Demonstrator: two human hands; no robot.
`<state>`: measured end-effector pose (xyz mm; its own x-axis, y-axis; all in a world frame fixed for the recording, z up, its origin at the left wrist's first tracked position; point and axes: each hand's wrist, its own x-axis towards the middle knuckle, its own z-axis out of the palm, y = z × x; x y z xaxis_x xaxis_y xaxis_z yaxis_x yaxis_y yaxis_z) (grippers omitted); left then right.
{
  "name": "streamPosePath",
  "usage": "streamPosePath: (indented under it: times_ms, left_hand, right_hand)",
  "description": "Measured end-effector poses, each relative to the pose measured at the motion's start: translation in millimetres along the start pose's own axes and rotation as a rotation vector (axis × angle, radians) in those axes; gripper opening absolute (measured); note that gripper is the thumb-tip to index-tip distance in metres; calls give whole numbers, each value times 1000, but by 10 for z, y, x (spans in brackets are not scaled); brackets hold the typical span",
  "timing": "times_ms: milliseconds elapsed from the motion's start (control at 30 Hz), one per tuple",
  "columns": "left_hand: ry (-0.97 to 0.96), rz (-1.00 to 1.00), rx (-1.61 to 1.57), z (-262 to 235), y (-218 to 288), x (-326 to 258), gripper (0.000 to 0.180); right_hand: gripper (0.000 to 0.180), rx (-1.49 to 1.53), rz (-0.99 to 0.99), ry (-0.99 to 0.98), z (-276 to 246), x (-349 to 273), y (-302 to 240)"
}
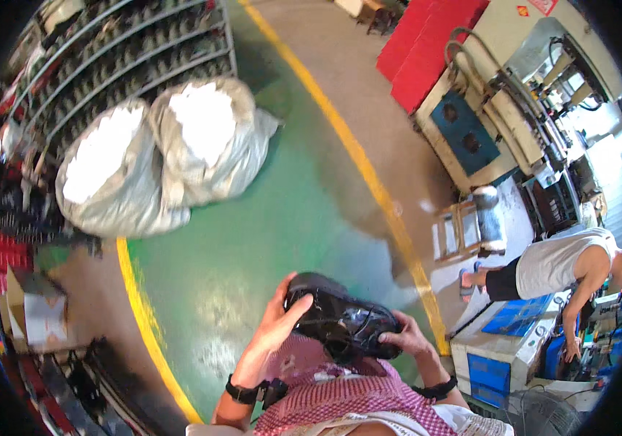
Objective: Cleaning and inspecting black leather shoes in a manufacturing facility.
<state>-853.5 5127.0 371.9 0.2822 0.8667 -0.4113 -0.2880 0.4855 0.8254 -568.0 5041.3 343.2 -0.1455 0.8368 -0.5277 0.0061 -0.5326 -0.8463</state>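
In front of my body I hold glossy black shoes (343,316), pressed together in one dark bundle; where one ends and the other begins is hard to make out. My left hand (282,317) grips the bundle's left end, its thumb lying across the top. At the right end my right hand (407,336) is closed round the side, thumb on the upper face. The undersides and several fingers are hidden.
Two big sacks (213,171) filled with white pieces stand at left before a loaded rack (136,54). An open cardboard box (42,309) is at lower left. Right of a yellow floor line (369,178), a co-worker (558,269) bends over machinery near a wooden stool (460,231).
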Motion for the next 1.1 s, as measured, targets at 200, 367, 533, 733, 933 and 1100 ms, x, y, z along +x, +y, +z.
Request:
streamPosePath:
  times_ms: [200, 367, 533, 733, 933, 1100]
  left_hand:
    - [-78, -125, -17, 131, 592, 1484, 60]
    - [-134, -156, 43, 456, 1034, 2928, 56]
    - [-123, -210, 69, 638, 1314, 4472, 60]
    - [83, -368, -152, 848, 1927, 5793, 53]
    - [448, -330, -112, -511, 1182, 6675, 52]
    - [712, -483, -676, -1803, 516, 7097, 46]
  right_hand:
    - [60, 54, 64, 90, -347, 881, -692]
    - [79, 168, -87, 99, -920, 1912, -1268]
    - [87, -11, -206, 90, -1678, 3065, -2020]
    - [81, 137, -174, 126, -2337, 4167, -2993]
    - [67, 518, -57, 181, -2790, 5581, -3599]
    - [52, 594, -2, 315, -3124, 6933, -4137]
